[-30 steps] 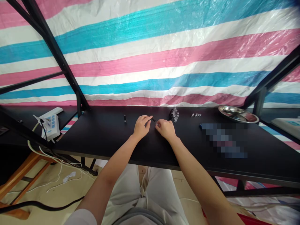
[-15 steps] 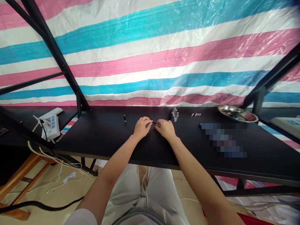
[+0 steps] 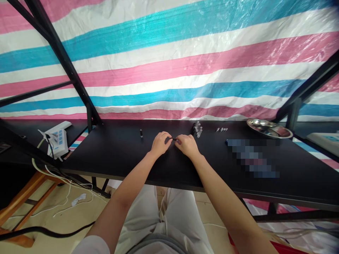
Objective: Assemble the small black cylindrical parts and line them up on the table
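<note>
Over the middle of the black table (image 3: 113, 155), my left hand (image 3: 160, 144) and my right hand (image 3: 187, 144) face each other, fingertips almost meeting. Between them they pinch a small dark stick-like piece (image 3: 174, 139), each hand closed on one end. My fingers cover most of it, and its exact kind is too small to make out. Left of my hands, a small black tube (image 3: 141, 133) with a pale band stands alone. Just beyond my right hand is a cluster of small clear tubes (image 3: 198, 128) with dark parts on the left side.
Several tiny clear pieces (image 3: 221, 129) lie right of the tubes. A round metal tray (image 3: 268, 128) rests at the back right, with a blurred-out blue item (image 3: 251, 158) nearer me. Black frame posts (image 3: 67, 67) flank the table; a white power strip (image 3: 58, 141) sits at left.
My hands hold almost the same position, with the dark piece slightly shifted between the fingertips. Nothing else on the table has moved.
</note>
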`<state>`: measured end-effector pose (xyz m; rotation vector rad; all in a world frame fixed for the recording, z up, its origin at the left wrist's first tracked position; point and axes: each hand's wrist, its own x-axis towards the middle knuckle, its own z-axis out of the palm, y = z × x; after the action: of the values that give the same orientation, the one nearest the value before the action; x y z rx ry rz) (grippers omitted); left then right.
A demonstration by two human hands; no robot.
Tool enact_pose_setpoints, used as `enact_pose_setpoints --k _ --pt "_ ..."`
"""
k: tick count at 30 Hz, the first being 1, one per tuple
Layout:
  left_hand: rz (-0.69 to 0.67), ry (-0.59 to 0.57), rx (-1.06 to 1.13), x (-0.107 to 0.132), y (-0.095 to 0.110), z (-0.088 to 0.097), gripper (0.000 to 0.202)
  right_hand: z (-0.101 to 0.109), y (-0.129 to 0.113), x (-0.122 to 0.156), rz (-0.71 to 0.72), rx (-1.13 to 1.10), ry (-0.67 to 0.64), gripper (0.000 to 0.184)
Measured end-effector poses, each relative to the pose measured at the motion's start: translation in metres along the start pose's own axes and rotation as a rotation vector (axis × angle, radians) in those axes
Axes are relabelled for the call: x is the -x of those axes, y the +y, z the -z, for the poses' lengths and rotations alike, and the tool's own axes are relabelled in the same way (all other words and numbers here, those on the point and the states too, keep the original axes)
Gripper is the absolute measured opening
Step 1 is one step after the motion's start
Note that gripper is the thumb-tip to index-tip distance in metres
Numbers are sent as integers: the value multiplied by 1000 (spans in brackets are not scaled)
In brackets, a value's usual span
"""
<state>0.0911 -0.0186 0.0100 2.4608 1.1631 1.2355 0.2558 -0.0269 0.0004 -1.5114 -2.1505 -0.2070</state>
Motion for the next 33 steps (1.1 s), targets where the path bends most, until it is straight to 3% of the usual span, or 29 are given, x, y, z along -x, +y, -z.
enact_pose_setpoints --k 8,14,18,23,29,33 --pt "17 -63 -18 -1 2 4 7 1 1 0 40 -14 3 13" --pt "-7 -175 -129 -8 8 13 8 1 1 0 44 -45 12 12" --pt "-90 -282 -217 -23 12 30 8 2 -2 -1 36 -103 15 14" --pt "-189 -458 -347 -61 9 64 4 1 -6 -2 27 -271 6 19" --pt "41 -698 -576 -94 -22 99 6 0 -2 -1 5 -323 -23 18" --pt "127 -735 -631 -94 -42 106 7 1 -1 -1 -7 -332 -39 17"
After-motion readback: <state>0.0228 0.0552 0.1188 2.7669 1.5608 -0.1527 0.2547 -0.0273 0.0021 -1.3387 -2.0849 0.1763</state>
